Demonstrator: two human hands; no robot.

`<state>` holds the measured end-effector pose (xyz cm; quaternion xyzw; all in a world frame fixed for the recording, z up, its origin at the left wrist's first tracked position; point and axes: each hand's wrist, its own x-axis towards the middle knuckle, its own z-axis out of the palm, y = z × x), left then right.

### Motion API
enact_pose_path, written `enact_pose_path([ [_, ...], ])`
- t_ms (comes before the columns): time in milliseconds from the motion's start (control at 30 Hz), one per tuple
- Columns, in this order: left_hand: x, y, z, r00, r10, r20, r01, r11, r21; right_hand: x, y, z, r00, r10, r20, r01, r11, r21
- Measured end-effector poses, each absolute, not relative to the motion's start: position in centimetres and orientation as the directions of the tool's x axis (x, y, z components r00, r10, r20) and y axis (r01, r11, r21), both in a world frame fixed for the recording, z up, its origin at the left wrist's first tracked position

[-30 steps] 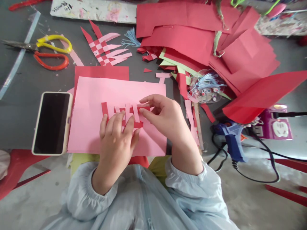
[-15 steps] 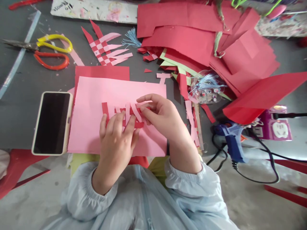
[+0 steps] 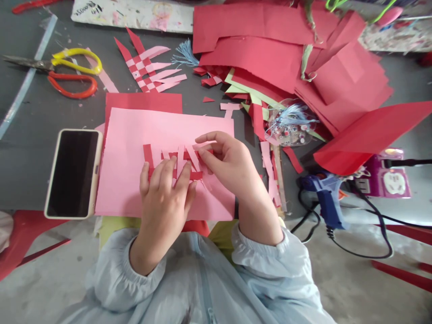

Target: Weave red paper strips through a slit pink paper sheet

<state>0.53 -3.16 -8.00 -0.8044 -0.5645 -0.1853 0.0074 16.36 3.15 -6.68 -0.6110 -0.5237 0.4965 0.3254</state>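
Note:
Red and pink paper strips (image 3: 180,155), partly interlaced, lie on a pink sheet of paper (image 3: 124,130). My left hand (image 3: 165,193) rests over them with its fingers spread, fingertips pressing the strips down and hiding part of them. At the right end of the strips, my right hand (image 3: 227,162) has its thumb and fingers closed in a pinch on a paper strip. Its fingers cover much of that end. A red sheet (image 3: 145,101) sticks out from under the far edge of the pink one.
A phone (image 3: 72,173) lies at the left, with scissors (image 3: 76,72) beyond it. A woven red-and-pink paper piece (image 3: 143,69) is at the back. Red paper sheets (image 3: 249,58) are piled at the far right. A blue glue gun (image 3: 326,198) and its cable lie at the right.
My right hand has shifted very slightly to the right, and the pink strip ends beside it have moved a little. My left hand stays in place.

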Motion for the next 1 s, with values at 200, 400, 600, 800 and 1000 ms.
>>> enact_pose_path([
  [200, 0.41, -3.55, -7.74, 0.272, 0.893, 0.360, 0.913, -0.357, 0.196, 16.23, 3.20, -6.89, -0.009, 0.972, -0.237, 0.398, -0.214, -0.892],
  [400, 0.35, -3.69, -7.38, 0.263, 0.886, 0.382, 0.912, -0.358, 0.203, 16.33, 3.13, -6.79, 0.002, 0.973, -0.230, 0.418, -0.210, -0.884],
  [600, 0.19, -3.72, -7.31, 0.267, 0.893, 0.362, 0.909, -0.358, 0.213, 16.33, 3.11, -6.76, 0.016, 0.976, -0.218, 0.450, -0.202, -0.870],
  [800, 0.24, -3.78, -7.24, 0.268, 0.896, 0.354, 0.903, -0.362, 0.231, 16.32, 3.14, -6.93, 0.015, 0.979, -0.203, 0.446, -0.188, -0.875],
  [1000, 0.25, -3.76, -7.25, 0.255, 0.901, 0.350, 0.893, -0.358, 0.271, 16.35, 3.14, -6.96, 0.010, 0.982, -0.191, 0.442, -0.176, -0.880],
])
